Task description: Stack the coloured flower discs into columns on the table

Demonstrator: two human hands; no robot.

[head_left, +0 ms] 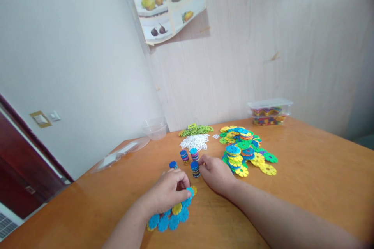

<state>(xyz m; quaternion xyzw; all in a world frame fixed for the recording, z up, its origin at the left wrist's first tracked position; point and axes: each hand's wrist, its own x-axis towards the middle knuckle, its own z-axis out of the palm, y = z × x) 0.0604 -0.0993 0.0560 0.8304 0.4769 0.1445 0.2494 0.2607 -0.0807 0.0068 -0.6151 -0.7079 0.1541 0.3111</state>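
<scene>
My left hand (168, 191) is closed in a pinch on a blue flower-shaped disc (190, 192), above a loose pile of blue and yellow discs (173, 221). My right hand (217, 173) has its fingers curled at the right side of a short stack of small discs (195, 169) with a blue one on top; the fingertips are partly hidden. Behind it stand two more stacks, a blue-topped one (184, 157) and a light-blue-topped one (194, 154). Another stack (173, 165) shows just behind my left hand, its lower part covered.
Larger blue, yellow and green discs (245, 151) lie heaped at the right. White lattice pieces (195, 141) and green pieces (197, 129) are piled near the wall. A filled clear box (270, 112), an open clear tub (154, 128) and a clear lid (119, 155) sit around the table edge.
</scene>
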